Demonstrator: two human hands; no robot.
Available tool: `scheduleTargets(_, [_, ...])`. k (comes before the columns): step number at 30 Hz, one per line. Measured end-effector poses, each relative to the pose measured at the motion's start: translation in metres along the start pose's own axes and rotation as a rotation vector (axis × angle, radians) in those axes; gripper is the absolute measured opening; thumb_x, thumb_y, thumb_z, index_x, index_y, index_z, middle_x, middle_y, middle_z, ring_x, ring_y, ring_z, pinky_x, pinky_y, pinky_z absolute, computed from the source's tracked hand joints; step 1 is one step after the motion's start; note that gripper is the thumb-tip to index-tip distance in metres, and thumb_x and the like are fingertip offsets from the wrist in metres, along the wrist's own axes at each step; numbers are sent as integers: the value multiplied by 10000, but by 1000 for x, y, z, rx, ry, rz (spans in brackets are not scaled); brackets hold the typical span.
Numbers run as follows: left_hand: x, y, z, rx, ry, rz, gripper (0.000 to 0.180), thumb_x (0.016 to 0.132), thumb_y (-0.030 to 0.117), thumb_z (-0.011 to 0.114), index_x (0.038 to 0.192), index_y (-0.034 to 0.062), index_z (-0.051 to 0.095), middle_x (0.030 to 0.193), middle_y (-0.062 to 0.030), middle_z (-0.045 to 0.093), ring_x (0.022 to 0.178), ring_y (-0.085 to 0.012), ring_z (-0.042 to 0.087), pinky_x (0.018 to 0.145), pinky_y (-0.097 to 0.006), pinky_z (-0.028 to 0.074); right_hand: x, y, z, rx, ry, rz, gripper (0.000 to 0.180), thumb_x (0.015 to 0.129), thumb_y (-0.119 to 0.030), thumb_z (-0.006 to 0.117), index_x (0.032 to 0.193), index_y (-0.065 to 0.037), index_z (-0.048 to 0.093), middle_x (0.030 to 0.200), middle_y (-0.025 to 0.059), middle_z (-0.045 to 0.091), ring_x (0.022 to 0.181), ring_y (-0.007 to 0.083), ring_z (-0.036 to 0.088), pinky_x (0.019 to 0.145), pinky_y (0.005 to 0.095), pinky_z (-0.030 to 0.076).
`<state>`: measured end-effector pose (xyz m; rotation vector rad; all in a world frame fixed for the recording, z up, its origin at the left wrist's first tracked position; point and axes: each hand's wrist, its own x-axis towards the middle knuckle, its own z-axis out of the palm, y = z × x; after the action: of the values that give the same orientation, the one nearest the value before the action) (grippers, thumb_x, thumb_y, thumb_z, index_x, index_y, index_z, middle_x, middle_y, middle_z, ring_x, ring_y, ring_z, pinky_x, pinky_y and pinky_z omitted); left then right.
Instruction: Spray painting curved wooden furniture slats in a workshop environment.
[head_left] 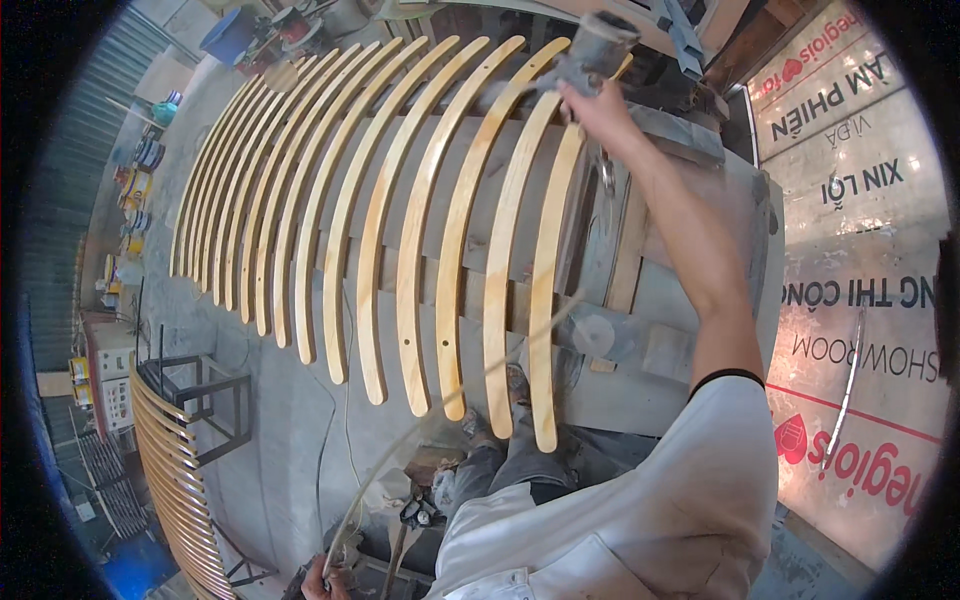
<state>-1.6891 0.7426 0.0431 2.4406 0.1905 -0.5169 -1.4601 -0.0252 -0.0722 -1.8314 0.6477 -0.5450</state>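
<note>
A long row of pale, curved wooden slats (508, 270) lies side by side across the space in front of me; some have small dark holes. My right hand (600, 115) is stretched out over the far ends of the rightmost slats, closed around a spray gun (580, 75). The gun's grey cup (607, 45) is on top, slightly blurred. Low at the left, my left hand (326, 580) is closed around a pale hose (385, 455). That hose runs up and right across the near ends of the slats.
More curved slats (175, 480) are stacked on a dark metal stand (225, 410) at the lower left. Cans (150, 152) line the left wall. A blue bucket (228, 38) stands far left. A printed banner (850, 270) covers the right wall. Thin cables (322, 450) cross the floor.
</note>
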Motion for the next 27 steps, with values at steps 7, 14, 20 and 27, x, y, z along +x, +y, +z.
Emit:
scheduleTargets(7, [-1, 37, 15, 139, 14, 66, 231, 916, 71, 477, 1021, -53, 642, 735, -68, 628, 628, -125, 557, 543, -279, 460, 79, 6, -10, -62, 378, -46, 296, 885, -297, 660, 897, -4, 616, 667, 45, 622, 435, 147, 544, 435, 279, 443])
scheduleTargets(14, [-8, -15, -6, 58, 146, 74, 274, 985, 178, 505, 1099, -37, 631, 822, -59, 641, 754, -119, 583, 672, -267, 466, -40, -40, 20, 45, -32, -33, 285, 907, -328, 647, 878, -45, 638, 699, 14, 636, 513, 101, 545, 427, 268, 431])
scheduleTargets(20, [-7, -38, -15, 112, 66, 25, 268, 913, 152, 540, 1072, -43, 632, 859, -151, 674, 798, -219, 634, 746, -343, 487, -173, -66, 32, -3, -354, 76, 271, 927, -314, 623, 859, -53, 599, 670, -21, 574, 496, 65, 496, 396, 236, 391])
scheduleTargets(27, [-12, -82, -18, 94, 14, -16, 273, 907, 132, 523, 1099, -25, 638, 924, -153, 688, 870, -244, 658, 807, -355, 499, -295, -83, 24, -114, -602, 270, 319, 902, -356, 659, 946, -42, 622, 686, -11, 611, 448, 68, 483, 388, 233, 388])
